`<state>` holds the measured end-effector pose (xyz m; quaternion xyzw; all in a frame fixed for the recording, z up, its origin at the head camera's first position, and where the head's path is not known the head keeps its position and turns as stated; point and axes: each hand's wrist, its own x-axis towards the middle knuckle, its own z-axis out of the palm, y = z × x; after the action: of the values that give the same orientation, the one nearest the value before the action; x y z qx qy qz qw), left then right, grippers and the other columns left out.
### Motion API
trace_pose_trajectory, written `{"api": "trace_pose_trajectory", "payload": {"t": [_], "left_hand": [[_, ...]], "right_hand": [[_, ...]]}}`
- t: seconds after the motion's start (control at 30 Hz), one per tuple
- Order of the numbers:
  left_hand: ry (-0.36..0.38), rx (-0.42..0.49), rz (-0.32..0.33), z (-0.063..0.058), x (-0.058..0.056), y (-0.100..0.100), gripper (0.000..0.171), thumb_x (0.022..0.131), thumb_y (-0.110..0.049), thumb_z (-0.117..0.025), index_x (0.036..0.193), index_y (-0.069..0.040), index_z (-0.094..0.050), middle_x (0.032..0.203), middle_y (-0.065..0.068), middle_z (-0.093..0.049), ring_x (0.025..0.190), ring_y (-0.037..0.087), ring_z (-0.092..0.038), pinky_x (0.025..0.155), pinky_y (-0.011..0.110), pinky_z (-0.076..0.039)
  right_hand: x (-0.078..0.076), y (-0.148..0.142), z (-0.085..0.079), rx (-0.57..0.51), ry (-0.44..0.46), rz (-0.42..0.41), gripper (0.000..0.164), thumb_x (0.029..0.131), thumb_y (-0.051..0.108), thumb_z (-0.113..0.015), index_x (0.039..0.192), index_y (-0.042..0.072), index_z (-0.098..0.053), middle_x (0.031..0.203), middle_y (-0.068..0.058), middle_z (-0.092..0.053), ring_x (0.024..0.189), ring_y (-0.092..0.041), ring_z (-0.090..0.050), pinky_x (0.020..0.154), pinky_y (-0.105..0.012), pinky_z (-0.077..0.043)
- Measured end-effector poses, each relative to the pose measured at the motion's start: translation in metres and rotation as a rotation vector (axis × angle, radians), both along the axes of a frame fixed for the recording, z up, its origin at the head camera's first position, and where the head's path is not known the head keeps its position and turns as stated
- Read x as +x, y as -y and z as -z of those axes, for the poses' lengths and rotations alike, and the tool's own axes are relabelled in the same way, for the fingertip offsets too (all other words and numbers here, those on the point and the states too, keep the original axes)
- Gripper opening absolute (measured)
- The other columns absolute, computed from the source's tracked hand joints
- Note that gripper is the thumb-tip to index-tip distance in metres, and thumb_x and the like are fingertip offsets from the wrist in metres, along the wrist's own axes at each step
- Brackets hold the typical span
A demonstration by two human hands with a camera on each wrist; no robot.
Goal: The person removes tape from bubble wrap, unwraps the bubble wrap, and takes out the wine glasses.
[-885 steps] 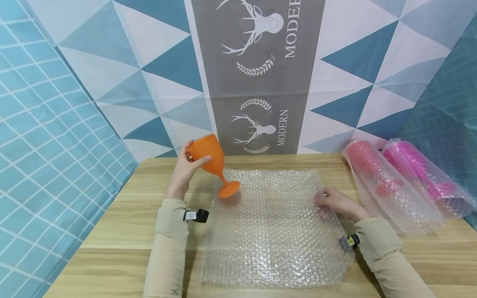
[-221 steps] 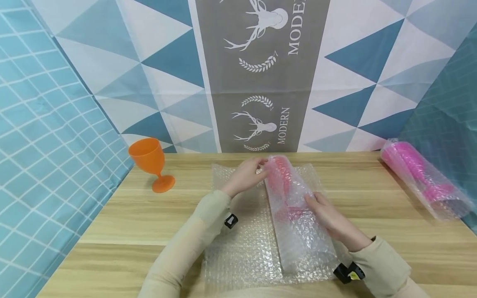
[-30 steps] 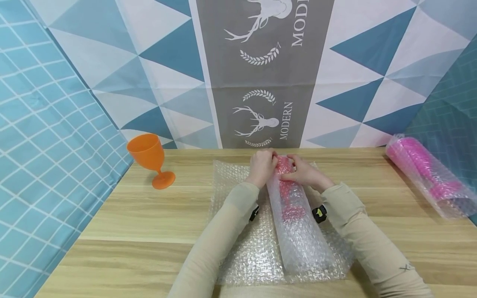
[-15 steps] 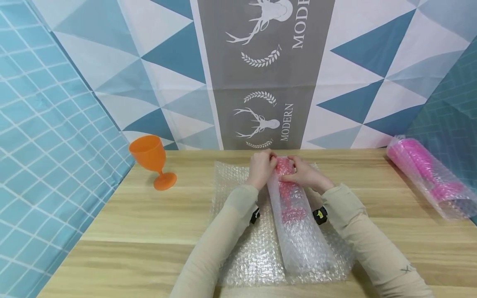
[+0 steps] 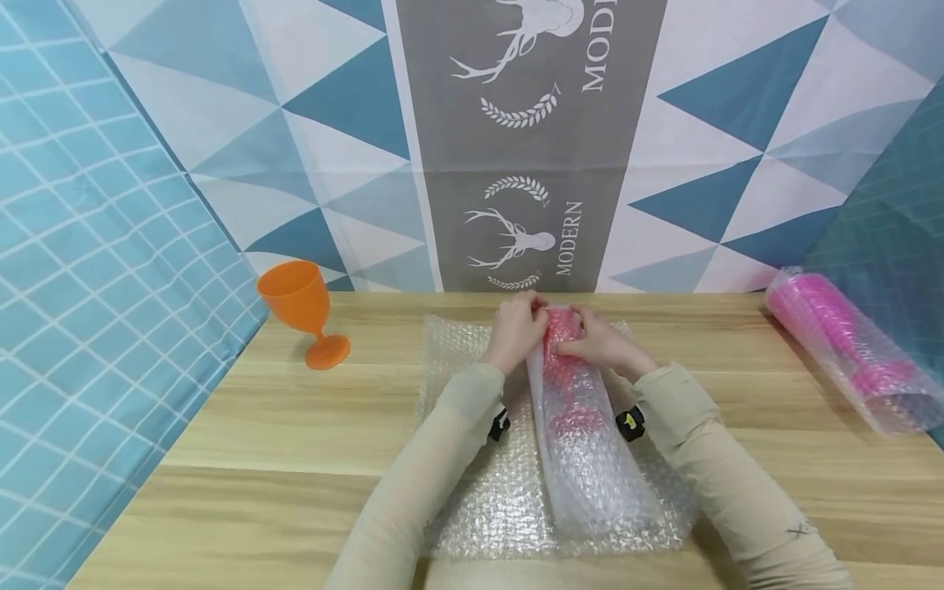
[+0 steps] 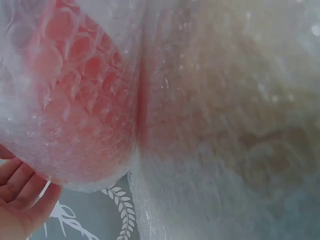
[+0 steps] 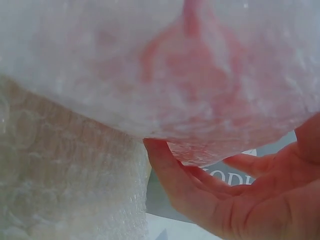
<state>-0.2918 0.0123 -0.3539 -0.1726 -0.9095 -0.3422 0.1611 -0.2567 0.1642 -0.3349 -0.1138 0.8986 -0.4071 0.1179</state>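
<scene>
Head view: the coral-red goblet in a clear bubble-wrap sleeve (image 5: 578,419) lies right of center, cup end up-frame, on top of a flat clear bubble-wrap sheet (image 5: 509,501). Left hand (image 5: 519,326) grips the sleeve's upper left edge, fingers bent. Right hand (image 5: 606,342) holds the cup from the right, thumb on top; spread about as wide as the cup. Change: some seconds ago the right hand was halfway down the sleeve, now both are at the cup end. Barely any shift in the last half second. My read: the work is concentrated on that end, more holding or adjusting than moving.

Around: bare orange plastic-looking goblet (image 5: 297,301) stands at left, well apart; it was in the left hand half a minute back. Bright pink goblet in its own bubble-wrap sleeve (image 5: 848,344) lies at the right edge. In the way: the red one covers much of the sheet's right half, and the left forearm crosses its left part.

Left wrist view: red cup under bubbles upper left, fingers meeting the wrap at lower left. Exact pinch can't be told.

Right wrist view: sleeve fills the top, thumb and fingers against its underside at lower right. Wrap is too blurred to see folds.
</scene>
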Motion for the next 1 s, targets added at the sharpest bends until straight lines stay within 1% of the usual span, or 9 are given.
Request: {"api": "trace_pose_trajectory", "payload": {"t": [0.1, 0.2, 0.33, 0.43, 0.57, 0.63, 0.77, 0.87, 1.0], "left_hand": [[0.049, -0.015, 0.031, 0.0, 0.001, 0.001, 0.022, 0.084, -0.014, -0.058, 0.105, -0.006, -0.061, 0.098, 0.006, -0.062, 0.084, 0.015, -0.059, 0.073, 0.021, -0.05], [0.064, -0.034, 0.039, 0.001, 0.003, 0.003, 0.027, 0.083, -0.016, -0.061, 0.109, -0.006, -0.059, 0.102, 0.005, -0.059, 0.083, 0.014, -0.057, 0.072, 0.021, -0.05], [0.057, -0.04, 0.024, 0.001, 0.003, 0.008, 0.028, 0.082, -0.017, -0.063, 0.109, -0.008, -0.061, 0.107, 0.004, -0.055, 0.09, 0.017, -0.056, 0.078, 0.025, -0.05], [0.066, -0.039, 0.018, 0.001, 0.004, 0.014, 0.026, 0.082, -0.018, -0.063, 0.107, -0.01, -0.062, 0.109, 0.003, -0.054, 0.097, 0.019, -0.055, 0.083, 0.029, -0.049], [0.065, -0.03, 0.034, 0.003, 0.005, 0.021, 0.024, 0.082, -0.017, -0.063, 0.105, -0.01, -0.062, 0.111, 0.004, -0.055, 0.099, 0.019, -0.055, 0.085, 0.031, -0.048], [0.049, -0.028, 0.042, 0.004, 0.005, 0.023, 0.023, 0.081, -0.015, -0.062, 0.104, -0.01, -0.062, 0.111, 0.004, -0.056, 0.098, 0.019, -0.055, 0.085, 0.03, -0.048], [0.042, -0.002, 0.057, 0.006, 0.006, 0.025, 0.025, 0.081, -0.015, -0.062, 0.105, -0.009, -0.062, 0.11, 0.005, -0.057, 0.097, 0.02, -0.056, 0.081, 0.029, -0.049], [0.069, 0.036, 0.066, 0.007, 0.009, 0.026, 0.027, 0.082, -0.014, -0.061, 0.108, -0.008, -0.061, 0.111, 0.006, -0.057, 0.097, 0.02, -0.056, 0.08, 0.029, -0.049], [0.097, 0.073, 0.079, 0.009, 0.013, 0.027, 0.029, 0.083, -0.014, -0.06, 0.111, -0.007, -0.059, 0.114, 0.008, -0.057, 0.098, 0.019, -0.056, 0.08, 0.029, -0.05]], "right_hand": [[-0.002, 0.0, 0.002, 0.002, 0.026, 0.02, 0.09, 0.081, 0.031, -0.064, 0.141, -0.006, -0.009, 0.139, -0.034, -0.022, 0.123, -0.047, -0.032, 0.1, -0.056, -0.032], [-0.004, 0.0, 0.003, 0.009, 0.034, 0.033, 0.088, 0.081, 0.028, -0.063, 0.141, -0.005, -0.009, 0.14, -0.033, -0.022, 0.124, -0.046, -0.031, 0.1, -0.055, -0.031], [-0.005, -0.001, 0.004, 0.001, 0.03, 0.031, 0.086, 0.082, 0.025, -0.062, 0.141, -0.006, -0.007, 0.139, -0.034, -0.022, 0.124, -0.047, -0.031, 0.1, -0.055, -0.032], [-0.004, -0.003, 0.004, -0.013, 0.032, 0.029, 0.087, 0.083, 0.025, -0.061, 0.141, -0.007, -0.005, 0.14, -0.034, -0.02, 0.125, -0.047, -0.029, 0.101, -0.055, -0.031], [-0.004, -0.003, 0.005, -0.029, 0.037, 0.025, 0.087, 0.084, 0.026, -0.06, 0.141, -0.007, -0.004, 0.142, -0.033, -0.017, 0.127, -0.047, -0.026, 0.101, -0.056, -0.029], [-0.003, -0.003, 0.005, -0.033, 0.039, 0.025, 0.088, 0.084, 0.026, -0.06, 0.142, -0.006, -0.003, 0.142, -0.033, -0.016, 0.127, -0.047, -0.026, 0.101, -0.057, -0.029], [-0.003, -0.004, 0.006, -0.046, 0.043, 0.022, 0.088, 0.084, 0.026, -0.06, 0.142, -0.006, -0.002, 0.143, -0.032, -0.015, 0.127, -0.047, -0.025, 0.1, -0.057, -0.029], [-0.002, -0.004, 0.007, -0.053, 0.036, 0.023, 0.088, 0.083, 0.026, -0.061, 0.142, -0.005, -0.002, 0.143, -0.032, -0.015, 0.128, -0.048, -0.025, 0.1, -0.057, -0.03], [0.001, -0.003, 0.01, -0.048, -0.003, 0.028, 0.087, 0.084, 0.025, -0.06, 0.142, -0.006, -0.003, 0.143, -0.032, -0.015, 0.128, -0.048, -0.025, 0.101, -0.057, -0.028]]}}
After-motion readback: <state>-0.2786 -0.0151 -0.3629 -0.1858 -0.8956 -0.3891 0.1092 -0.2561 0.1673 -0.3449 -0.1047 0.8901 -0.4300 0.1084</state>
